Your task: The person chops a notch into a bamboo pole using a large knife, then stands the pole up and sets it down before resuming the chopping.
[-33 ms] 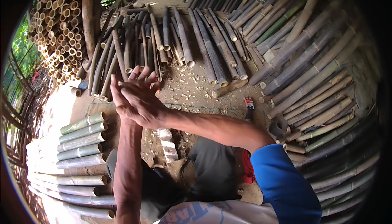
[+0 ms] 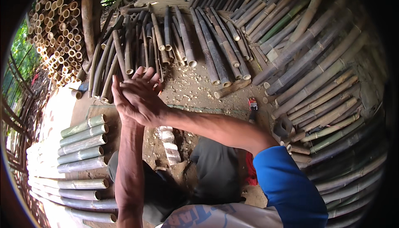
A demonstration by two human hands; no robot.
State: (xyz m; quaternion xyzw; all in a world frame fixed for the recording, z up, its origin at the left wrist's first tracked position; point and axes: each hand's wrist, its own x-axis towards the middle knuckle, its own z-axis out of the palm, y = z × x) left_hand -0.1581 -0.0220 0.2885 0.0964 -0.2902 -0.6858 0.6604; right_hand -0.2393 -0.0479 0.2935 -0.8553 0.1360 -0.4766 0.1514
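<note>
My two hands are pressed together in front of me, above the ground. My left hand (image 2: 121,103) is raised on an upright forearm, its thumb and fingers stretched out. Across its palm lies my right hand (image 2: 143,100), reaching over from the right with its fingers flat against the left. Neither hand shows a tool or a piece of bamboo. Some of the fingers overlap, so parts of each hand are hidden. Below the hands, a pale, notched wooden block (image 2: 170,147) lies on the ground between my legs.
Cut bamboo tubes (image 2: 83,150) lie in a row at the left. Dark bamboo poles (image 2: 210,47) spread ahead, and more bamboo (image 2: 316,74) is stacked at the right. A pile of tubes (image 2: 58,32) stands far left. Pale shavings (image 2: 191,88) litter the ground near a red-and-black tool (image 2: 252,105).
</note>
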